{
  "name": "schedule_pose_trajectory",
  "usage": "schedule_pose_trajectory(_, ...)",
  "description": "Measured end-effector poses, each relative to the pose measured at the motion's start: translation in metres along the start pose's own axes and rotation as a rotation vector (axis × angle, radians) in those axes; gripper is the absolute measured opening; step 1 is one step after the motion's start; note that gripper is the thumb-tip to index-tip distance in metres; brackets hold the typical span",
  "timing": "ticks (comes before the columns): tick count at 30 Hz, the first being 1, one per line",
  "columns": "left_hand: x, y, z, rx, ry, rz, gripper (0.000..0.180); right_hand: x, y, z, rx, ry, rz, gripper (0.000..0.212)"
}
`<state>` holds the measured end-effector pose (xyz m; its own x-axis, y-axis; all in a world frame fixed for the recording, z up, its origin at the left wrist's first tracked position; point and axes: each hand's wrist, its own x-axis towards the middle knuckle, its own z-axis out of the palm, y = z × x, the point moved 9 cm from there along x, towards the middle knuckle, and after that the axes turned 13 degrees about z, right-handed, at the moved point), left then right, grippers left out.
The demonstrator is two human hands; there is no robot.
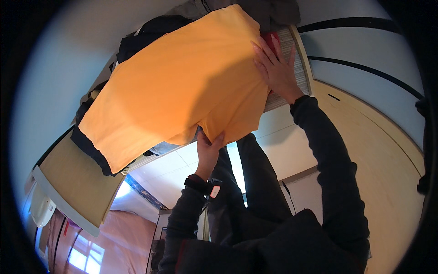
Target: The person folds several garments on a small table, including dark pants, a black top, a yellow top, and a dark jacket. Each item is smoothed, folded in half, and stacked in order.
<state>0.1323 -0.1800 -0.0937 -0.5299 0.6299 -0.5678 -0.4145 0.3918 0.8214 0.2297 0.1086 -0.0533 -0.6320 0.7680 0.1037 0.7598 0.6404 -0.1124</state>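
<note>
A large, plain orange garment [155, 86] lies spread over a pile of dark clothes on a wood-grain surface; its exact kind is unclear. My left hand [210, 150] grips its near edge beside a notch in the cloth, thumb on top and the other fingers partly hidden underneath. Stretched out, my right hand [276, 68] rests with fingers apart at the garment's right edge, fingertips on the fabric. Next to those fingers a bit of a red item [272, 41] shows from beneath.
Dark clothes [155, 28] stick out behind the orange cloth, and grey fabric [280, 13] lies at the far end. The striped surface [299, 59] ends in a pale edge on the right. A wooden panel [77, 171] stands at the left, and my legs [260, 173] are below.
</note>
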Motion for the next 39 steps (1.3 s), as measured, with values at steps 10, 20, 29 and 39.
schedule_pose_trajectory(10, -0.019, 0.001, 0.011, -0.067, -0.162, -0.142, 0.027, -0.069, -0.066, -0.008, 0.444, -0.399, -0.577, 0.052)
schedule_pose_trajectory(20, 0.025, 0.097, 0.047, -0.612, -0.211, -0.158, 0.038, -0.02, -0.03, 0.033, 1.297, -0.972, 0.235, 0.069)
schedule_pose_trajectory(29, 0.079, 0.152, 0.008, 0.118, 0.239, 0.54, 0.041, 0.002, -0.001, 0.041, 1.276, -0.714, 0.614, 0.05)
schedule_pose_trajectory(39, 0.054, 0.133, -0.002, 1.074, 0.589, 0.743, 0.042, -0.011, -0.015, -0.009, 0.646, 0.113, 0.49, 0.029)
